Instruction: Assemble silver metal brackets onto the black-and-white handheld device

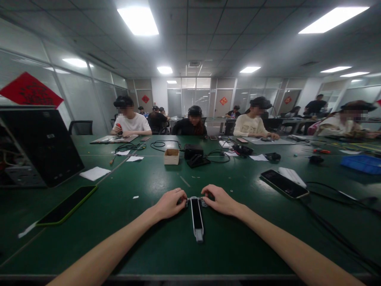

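Observation:
A slim, long device with a black face and a white edge (196, 217) lies on the green table in front of me, its grey end towards me. At its far end, small shiny pieces stick out on both sides. My left hand (172, 203) rests on the table to the left, thumb and fingers closed around the small piece there. From the right, my right hand (220, 200) curls its fingers and thumb on the other small shiny piece (204, 202). What exactly these pieces are is too small to tell.
A phone in a green case (68, 205) lies at left, near a black computer case (44, 147). Another phone (284, 184) with cables lies at right. Ahead stand a small cardboard box (172, 157) and black adapters. A blue tray (361, 164) is far right. Several people sit opposite.

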Tool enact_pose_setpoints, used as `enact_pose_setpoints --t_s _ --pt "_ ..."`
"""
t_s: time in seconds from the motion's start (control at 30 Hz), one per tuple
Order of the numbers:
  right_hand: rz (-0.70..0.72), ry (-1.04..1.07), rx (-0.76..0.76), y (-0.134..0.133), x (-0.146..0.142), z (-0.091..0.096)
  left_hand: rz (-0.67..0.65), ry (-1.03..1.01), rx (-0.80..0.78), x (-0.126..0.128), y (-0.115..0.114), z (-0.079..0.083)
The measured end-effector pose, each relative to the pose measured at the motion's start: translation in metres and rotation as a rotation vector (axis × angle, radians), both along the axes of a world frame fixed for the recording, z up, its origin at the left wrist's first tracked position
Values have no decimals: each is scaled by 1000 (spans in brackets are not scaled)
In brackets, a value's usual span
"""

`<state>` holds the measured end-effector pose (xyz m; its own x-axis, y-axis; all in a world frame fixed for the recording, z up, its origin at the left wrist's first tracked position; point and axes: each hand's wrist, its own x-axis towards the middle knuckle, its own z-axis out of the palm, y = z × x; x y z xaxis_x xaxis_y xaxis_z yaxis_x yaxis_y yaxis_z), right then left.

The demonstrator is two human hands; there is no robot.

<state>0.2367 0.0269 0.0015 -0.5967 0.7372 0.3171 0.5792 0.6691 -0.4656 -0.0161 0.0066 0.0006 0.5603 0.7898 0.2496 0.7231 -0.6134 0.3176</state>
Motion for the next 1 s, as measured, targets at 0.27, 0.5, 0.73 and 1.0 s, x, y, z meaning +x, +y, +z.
enact_pose_setpoints --t_s 0.27,0.5,0.73,1.0 --pt "12 -50 38 1 1 1 13 12 -6 1 -1 2" --pt "40 -129 44 0 3 3 32 17 7 3 -1 0" --pt "-253 -420 183 10 24 26 45 8 -12 2 1 1" --pt "-458 -636 -92 22 53 20 66 46 -22 2 -3 -1"
